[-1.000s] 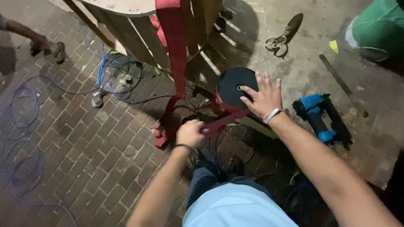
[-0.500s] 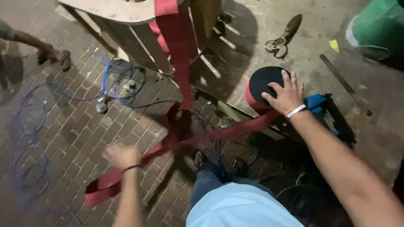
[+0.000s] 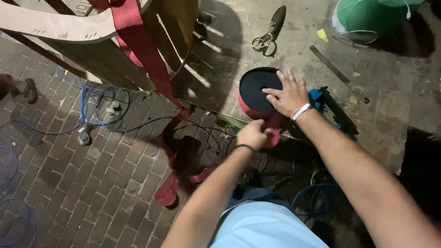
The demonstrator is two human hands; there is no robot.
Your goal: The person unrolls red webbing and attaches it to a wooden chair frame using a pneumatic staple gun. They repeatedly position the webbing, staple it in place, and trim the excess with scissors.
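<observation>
The right hand (image 3: 288, 95) lies flat, fingers spread wide, on the black top of the roll of red strap (image 3: 257, 94). The left hand (image 3: 254, 134), fingers closed, grips the strap end just below the roll. A blue tool (image 3: 321, 98) sits beside the right wrist; scissors (image 3: 268, 33) lie beyond the fingertips; loose cables (image 3: 98, 108) lie on the brick floor (image 3: 69, 183).

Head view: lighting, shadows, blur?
Head view: hard light from above, dark shadows behind the wooden frame and at right; both hands sharp, the right hand flat on the webbing roll, the left hand gripping red strap; the near arms look stretched.
</observation>
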